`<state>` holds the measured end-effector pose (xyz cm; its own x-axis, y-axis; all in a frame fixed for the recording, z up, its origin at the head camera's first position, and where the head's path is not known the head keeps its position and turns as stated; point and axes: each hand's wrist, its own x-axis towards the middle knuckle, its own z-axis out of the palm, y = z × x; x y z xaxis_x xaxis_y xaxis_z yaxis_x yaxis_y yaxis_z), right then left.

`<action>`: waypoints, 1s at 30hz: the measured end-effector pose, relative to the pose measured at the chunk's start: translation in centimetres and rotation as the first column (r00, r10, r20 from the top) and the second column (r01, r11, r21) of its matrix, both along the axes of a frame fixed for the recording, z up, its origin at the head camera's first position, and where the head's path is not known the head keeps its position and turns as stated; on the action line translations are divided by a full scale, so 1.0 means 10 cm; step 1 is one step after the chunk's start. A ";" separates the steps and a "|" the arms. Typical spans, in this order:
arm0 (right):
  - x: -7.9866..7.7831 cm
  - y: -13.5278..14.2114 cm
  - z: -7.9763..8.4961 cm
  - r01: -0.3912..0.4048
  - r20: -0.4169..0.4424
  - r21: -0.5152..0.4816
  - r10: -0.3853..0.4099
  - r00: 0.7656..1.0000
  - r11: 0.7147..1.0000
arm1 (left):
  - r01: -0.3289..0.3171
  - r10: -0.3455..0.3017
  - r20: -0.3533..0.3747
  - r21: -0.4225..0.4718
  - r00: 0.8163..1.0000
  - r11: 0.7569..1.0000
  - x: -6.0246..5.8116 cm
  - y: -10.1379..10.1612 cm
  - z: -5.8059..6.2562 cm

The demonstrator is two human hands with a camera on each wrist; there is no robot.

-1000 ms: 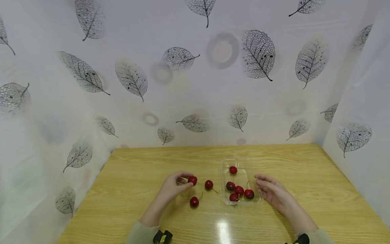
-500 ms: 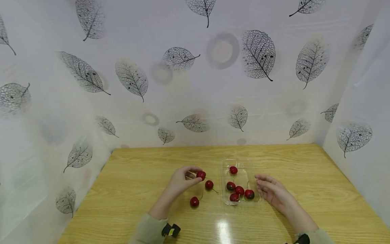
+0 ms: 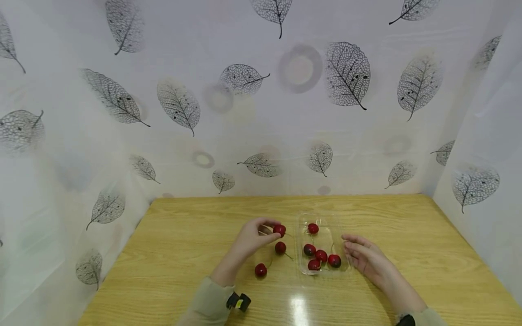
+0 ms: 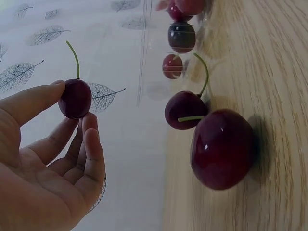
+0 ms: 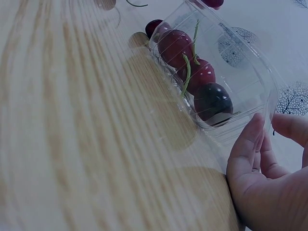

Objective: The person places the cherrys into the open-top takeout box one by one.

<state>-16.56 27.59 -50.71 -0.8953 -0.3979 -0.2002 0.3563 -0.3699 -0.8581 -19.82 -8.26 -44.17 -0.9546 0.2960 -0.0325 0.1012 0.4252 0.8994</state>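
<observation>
Some room parts the left hand (image 3: 253, 235)'s pinched cherry (image 3: 279, 230) from the container (image 3: 325, 236); right hand (image 3: 368, 259) relaxed at its right edge.

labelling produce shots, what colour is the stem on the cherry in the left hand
Green; the stem shows best in the left wrist view.

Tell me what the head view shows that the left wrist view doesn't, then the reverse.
Only the head view: both sleeves, and the clear container in full, with all five cherries inside it.

Only the left wrist view: the open side of the left hand, palm included.

Both: that hand's fingers pinching a cherry, two loose cherries on the wooden table, part of the container's load, and the leaf-patterned backdrop.
</observation>
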 end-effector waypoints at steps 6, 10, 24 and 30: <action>0.01 0.00 -0.01 -0.008 0.002 -0.029 0.008 1.000 1.000 | 0.014 -0.014 0.005 0.008 1.000 1.000 -0.01 0.10 0.00; 0.01 0.00 -0.01 -0.009 0.002 -0.032 0.009 1.000 0.999 | 0.009 -0.010 0.022 0.020 1.000 1.000 -0.01 0.17 -0.01; 0.01 -0.01 0.00 0.003 -0.013 -0.002 -0.003 1.000 1.000 | 0.066 -0.067 0.016 0.042 0.998 0.997 0.01 0.48 -0.07; 0.01 0.00 0.00 -0.003 -0.010 -0.018 0.003 1.000 1.000 | 0.114 -0.114 -0.007 0.065 0.993 0.991 0.02 0.62 -0.11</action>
